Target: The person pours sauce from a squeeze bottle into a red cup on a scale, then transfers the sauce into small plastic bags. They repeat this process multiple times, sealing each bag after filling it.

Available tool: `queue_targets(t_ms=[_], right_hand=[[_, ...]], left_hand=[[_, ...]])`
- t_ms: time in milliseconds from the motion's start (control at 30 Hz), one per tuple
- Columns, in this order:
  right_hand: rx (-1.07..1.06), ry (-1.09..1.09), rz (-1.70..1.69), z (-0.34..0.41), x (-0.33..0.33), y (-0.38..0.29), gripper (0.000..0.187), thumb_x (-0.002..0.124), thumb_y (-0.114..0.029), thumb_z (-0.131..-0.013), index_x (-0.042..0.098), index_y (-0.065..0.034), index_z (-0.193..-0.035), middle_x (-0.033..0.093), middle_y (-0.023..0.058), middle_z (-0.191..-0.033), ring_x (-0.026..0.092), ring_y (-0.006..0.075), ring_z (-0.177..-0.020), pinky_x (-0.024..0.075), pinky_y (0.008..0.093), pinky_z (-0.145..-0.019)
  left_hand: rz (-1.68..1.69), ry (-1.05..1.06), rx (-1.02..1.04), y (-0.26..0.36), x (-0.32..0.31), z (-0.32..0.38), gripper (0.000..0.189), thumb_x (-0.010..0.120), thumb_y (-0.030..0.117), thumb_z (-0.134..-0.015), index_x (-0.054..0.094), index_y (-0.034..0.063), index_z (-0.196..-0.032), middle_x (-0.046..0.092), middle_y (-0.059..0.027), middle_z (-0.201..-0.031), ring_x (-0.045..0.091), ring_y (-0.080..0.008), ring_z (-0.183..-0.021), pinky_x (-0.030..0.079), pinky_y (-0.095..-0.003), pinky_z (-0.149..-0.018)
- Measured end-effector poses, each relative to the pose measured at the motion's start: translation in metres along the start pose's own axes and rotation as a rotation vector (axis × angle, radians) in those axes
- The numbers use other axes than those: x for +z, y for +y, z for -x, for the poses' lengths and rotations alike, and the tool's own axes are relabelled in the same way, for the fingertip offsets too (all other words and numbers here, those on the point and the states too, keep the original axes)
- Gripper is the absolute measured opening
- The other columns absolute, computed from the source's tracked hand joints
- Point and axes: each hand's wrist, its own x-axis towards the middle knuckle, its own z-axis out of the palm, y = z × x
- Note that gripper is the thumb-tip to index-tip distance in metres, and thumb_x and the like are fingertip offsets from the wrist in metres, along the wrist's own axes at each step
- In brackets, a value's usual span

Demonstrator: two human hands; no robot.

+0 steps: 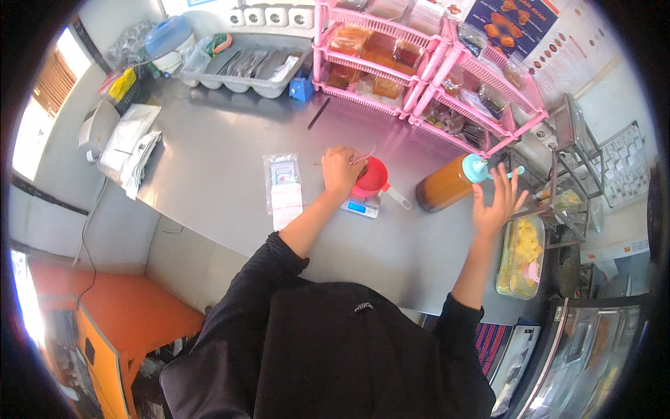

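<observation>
My left hand [340,170] pinches a small clear plastic bag [366,154] at the left rim of a red cup [372,178] with a pale handle. Under the cup is a small digital kitchen scale [362,208] with a lit blue display. To the right, my right hand [496,201] is raised with its fingers spread, beside the turquoise cap of a large squeeze bottle [445,183] of brown liquid; whether it touches the cap I cannot tell. Left of my left hand, a clear packet [282,170] and white printed slips [287,207] lie on the steel table [209,183].
Pink plastic racks [366,97] with bagged sauces stand at the back. A grey cutlery tray [246,78] and a black stick [319,113] are back left. White bags [128,141] lie at the left edge. A glass container [521,256] of yellow food sits at the right, near metal racks [562,178].
</observation>
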Motion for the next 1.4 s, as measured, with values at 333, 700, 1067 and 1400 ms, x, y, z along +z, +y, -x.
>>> queue_targets(t_ms=[333,700,1067,1400], right_hand=[[0.598,-0.383,-1.477,-0.009,-0.005,-0.165,0.019,0.068,-0.008,-0.084,0.067,0.0000,-0.102,0.067,0.0069,-0.096,0.060,0.0141,-0.095,0.0456,0.0297,-0.085],[0.728,-0.724,-1.702,0.050,-0.053,-0.200,0.008,0.062,-0.007,-0.090,0.063,-0.0004,-0.093,0.064,0.0026,-0.087,0.057,0.0089,-0.081,0.0449,0.0251,-0.075],[0.660,-0.813,-1.680,0.050,-0.058,-0.189,0.008,0.063,-0.005,-0.088,0.066,0.0018,-0.093,0.065,0.0049,-0.088,0.058,0.0100,-0.079,0.0453,0.0247,-0.072],[0.305,-0.774,-1.425,0.015,-0.052,-0.189,0.005,0.068,-0.003,-0.083,0.069,0.0012,-0.086,0.068,0.0073,-0.081,0.061,0.0108,-0.075,0.0484,0.0258,-0.067]], left_hand=[[0.439,-0.348,0.022,0.074,-0.096,0.019,0.013,0.071,0.013,-0.081,0.074,0.0040,-0.091,0.069,-0.0062,-0.089,0.062,-0.0138,-0.080,0.049,-0.0286,-0.072],[0.544,-0.270,-0.144,0.074,-0.141,0.116,0.006,0.072,0.005,-0.080,0.073,0.0007,-0.084,0.068,-0.0075,-0.078,0.062,-0.0118,-0.072,0.048,-0.0263,-0.065],[0.779,-0.325,-0.305,0.080,-0.143,0.125,0.017,0.063,0.011,-0.090,0.070,-0.0044,-0.088,0.067,-0.0114,-0.083,0.066,-0.0175,-0.077,0.053,-0.0285,-0.069],[0.778,-0.293,-0.327,0.057,-0.150,0.124,0.028,0.054,0.019,-0.097,0.068,-0.0053,-0.098,0.068,-0.0100,-0.090,0.064,-0.0154,-0.083,0.051,-0.0301,-0.077]])
